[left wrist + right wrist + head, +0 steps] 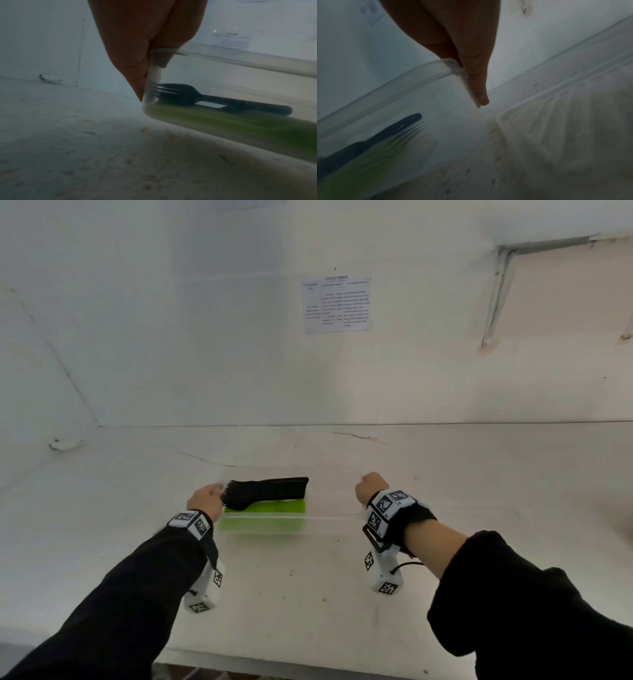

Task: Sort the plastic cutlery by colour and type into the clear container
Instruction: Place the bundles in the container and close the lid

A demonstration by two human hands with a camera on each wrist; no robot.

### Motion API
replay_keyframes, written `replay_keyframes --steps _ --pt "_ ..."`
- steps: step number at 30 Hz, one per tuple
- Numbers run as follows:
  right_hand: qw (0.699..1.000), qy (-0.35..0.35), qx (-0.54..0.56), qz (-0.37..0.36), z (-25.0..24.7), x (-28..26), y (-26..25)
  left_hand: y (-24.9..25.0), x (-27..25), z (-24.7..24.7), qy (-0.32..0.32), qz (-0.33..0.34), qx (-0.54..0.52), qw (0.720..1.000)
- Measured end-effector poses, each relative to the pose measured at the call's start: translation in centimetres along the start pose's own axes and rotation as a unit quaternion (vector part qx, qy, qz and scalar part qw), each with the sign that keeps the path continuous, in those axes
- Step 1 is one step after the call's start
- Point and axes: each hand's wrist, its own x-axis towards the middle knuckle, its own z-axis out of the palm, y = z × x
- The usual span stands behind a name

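White walls meet the pale surface (308, 577), a printed sheet (337, 304) behind. Left hand (205, 501) and right hand (371, 486) each pinch one end of the clear container (329, 517); between both grips lie black forks (265, 493) over green cutlery (263, 508).

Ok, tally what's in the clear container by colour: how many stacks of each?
Black cutlery stack: 1
Green cutlery stack: 1
Total: 2 stacks in the clear container. The pieces are packed too tightly to count singly, and a pale bit between the stacks is too small to identify.
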Motion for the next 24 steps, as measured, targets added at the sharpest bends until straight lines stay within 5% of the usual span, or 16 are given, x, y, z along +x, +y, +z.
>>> replay_keyframes --steps 18,24 --pt "1.0 0.01 -0.019 -0.01 4.0 -1.5 -0.9 -3.7 0.8 -0.2 -0.031 0.008 0.015 0.999" --pt "0.997 0.059 -0.014 -0.038 -1.1 -0.7 1.6 1.1 -3.1 -0.5 0.066 0.091 0.014 0.994"
